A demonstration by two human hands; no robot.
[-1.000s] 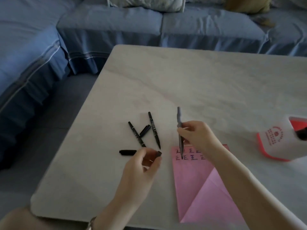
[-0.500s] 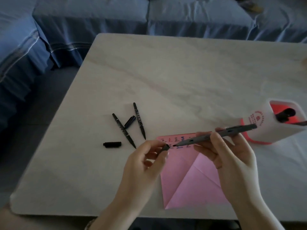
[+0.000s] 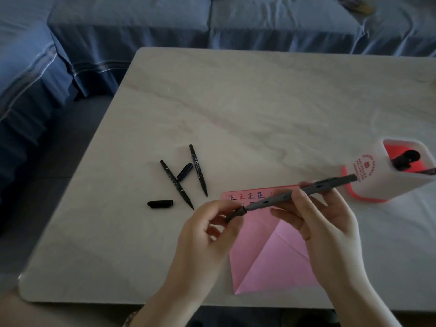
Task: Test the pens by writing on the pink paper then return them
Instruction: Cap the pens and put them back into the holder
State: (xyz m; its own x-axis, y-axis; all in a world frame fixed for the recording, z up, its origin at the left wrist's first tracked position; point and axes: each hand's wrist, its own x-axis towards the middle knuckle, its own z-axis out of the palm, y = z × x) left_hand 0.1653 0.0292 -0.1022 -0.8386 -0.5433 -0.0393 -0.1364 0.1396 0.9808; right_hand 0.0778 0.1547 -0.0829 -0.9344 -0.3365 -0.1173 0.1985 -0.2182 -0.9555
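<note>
- Two black pens (image 3: 176, 184) lie uncapped on the table (image 3: 236, 109), up and left of the left fingertips, with two loose caps (image 3: 160, 204) beside them; by my reading both have yet to be capped and put back
- One pink paper (image 3: 276, 263) lies flat under and just past both hands; a row of written marks (image 3: 247, 197) along its far edge, just beyond the fingers, suggests several pens are already tested
- White holder (image 3: 389, 175), off past the right fingertips, already has dark pens standing inside, so some look returned
- Right hand (image 3: 330, 223) grips the grey pen (image 3: 299, 192) around mid-barrel, tip aimed at the left hand, rear end reaching toward the holder
- Left hand (image 3: 207, 234) pinches a small grey cap (image 3: 234, 214) between thumb and forefinger, its mouth touching or nearly touching the tip
- Capping seems in progress; after it, this pen goes in the holder
</note>
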